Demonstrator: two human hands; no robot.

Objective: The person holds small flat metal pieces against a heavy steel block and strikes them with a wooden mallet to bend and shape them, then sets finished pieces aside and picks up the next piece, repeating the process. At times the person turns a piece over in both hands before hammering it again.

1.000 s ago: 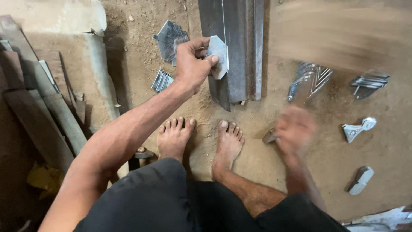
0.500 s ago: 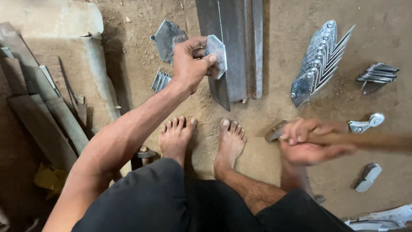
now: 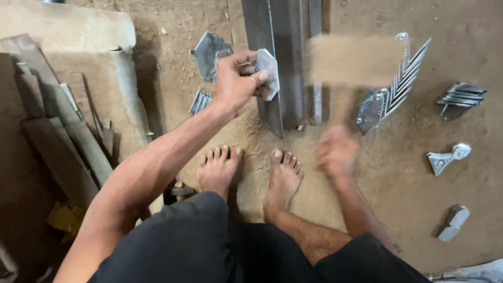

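Dirt floor (image 3: pixel 398 209); scattered metal pieces (image 3: pixel 448 159)

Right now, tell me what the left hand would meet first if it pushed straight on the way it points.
The left hand pinches a small flat metal plate and points right. Straight on, it would likely meet the long steel bar first; the plate already seems to rest against it.

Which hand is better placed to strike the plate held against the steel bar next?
Probably the right hand: it's free of the plate, blurred, swinging a hammer. The left hand pins the small metal plate against the steel bar.
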